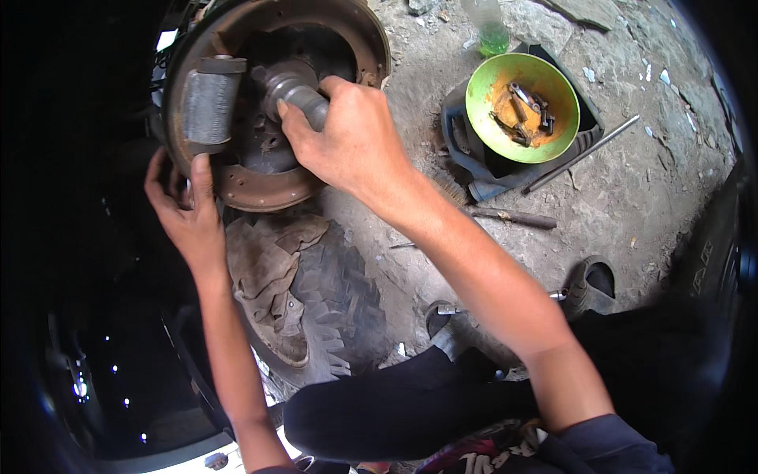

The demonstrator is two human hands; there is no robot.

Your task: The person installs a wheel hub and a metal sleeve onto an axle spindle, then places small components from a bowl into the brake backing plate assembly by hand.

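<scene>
A round, rust-brown brake backing plate (268, 192) stands upright at the upper left. From its centre a grey metal axle spindle (286, 85) sticks out toward me. My right hand (347, 130) is wrapped around the spindle's outer part, with the thumb along its near side. At the plate's lower left rim, my left hand (189, 213) grips with the thumb in front and the fingers curled behind, partly hidden. Above that thumb, a grey curved block with a finely ribbed face (210, 108) sits against the plate between brown end pieces.
Below the plate lies a knobbly tyre (335, 292) with a brown cloth (272, 261) on it. A green bowl (483, 118) with several bolts rests on a dark crate (482, 170). A metal rod (584, 154), wooden handle (517, 217) and green-bottomed bottle (493, 35) are nearby.
</scene>
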